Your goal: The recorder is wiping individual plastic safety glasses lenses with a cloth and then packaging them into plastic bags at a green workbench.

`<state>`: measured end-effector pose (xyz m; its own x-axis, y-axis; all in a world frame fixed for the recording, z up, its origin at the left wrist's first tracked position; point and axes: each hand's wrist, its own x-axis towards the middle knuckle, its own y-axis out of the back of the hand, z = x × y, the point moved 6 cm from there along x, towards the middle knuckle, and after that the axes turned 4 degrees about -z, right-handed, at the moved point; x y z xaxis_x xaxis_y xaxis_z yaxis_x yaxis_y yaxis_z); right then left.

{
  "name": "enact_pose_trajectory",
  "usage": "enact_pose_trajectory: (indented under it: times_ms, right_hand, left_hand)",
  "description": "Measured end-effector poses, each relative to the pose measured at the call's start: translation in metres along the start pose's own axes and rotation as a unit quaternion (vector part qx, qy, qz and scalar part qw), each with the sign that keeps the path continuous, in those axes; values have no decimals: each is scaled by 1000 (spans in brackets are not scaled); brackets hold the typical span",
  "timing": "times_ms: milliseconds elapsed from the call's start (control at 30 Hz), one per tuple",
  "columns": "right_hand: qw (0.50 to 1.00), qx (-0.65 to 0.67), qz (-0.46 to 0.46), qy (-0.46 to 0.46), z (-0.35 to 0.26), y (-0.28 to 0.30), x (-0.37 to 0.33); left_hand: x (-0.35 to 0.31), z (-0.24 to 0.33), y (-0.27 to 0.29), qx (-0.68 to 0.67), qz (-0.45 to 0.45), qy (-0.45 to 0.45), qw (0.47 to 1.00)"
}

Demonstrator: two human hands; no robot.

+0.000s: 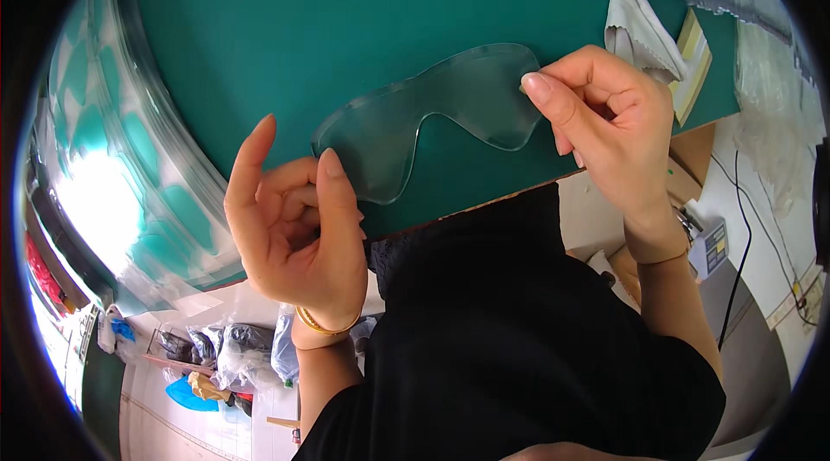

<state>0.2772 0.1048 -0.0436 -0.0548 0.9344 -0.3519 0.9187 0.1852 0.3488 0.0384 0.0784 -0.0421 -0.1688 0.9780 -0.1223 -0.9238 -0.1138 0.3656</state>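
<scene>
A clear, one-piece visor-shaped lens (pixel 484 98) with a nose notch is held up just over the green tabletop (pixel 346 12), close to its front edge. My left hand (pixel 298 228) grips the lens's left end between the thumb and bent fingers, while its index finger sticks up free. At the opposite end, my right hand (pixel 609 120) pinches the rim between thumb and index finger, the other fingers curled in. Past the right hand lies a crumpled light grey cloth (pixel 635 25). Beside it is a pale yellow flat strip (pixel 692 68).
Clear plastic sheeting with rounded shapes (pixel 130 141) covers the table's left side, glaring with light. Clear plastic wrap (pixel 769 98) hangs at the right. Below the table are bagged items (pixel 246 353) on the left, a small box-like device (pixel 713 245) and a black cable (pixel 745 219) on the right.
</scene>
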Motion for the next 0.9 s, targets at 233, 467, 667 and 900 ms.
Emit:
enact_pose_trajectory:
  times_ms: [233, 467, 667, 900]
  right_hand:
    - [1000, -23, 11, -3, 1, 7, -3]
    - [967, -94, 231, 56, -8, 58, -29]
    - [802, -459, 379, -45, 43, 136, -56]
    - [922, -159, 342, -87, 45, 166, -65]
  left_hand:
    - [1, 0, -7, -14, -7, -7, 1000]
    - [-3, 3, -2, 22, 50, 16, 998]
    - [0, 8, -6, 22, 58, 1, 998]
    - [2, 6, -11, -16, 37, -1, 999]
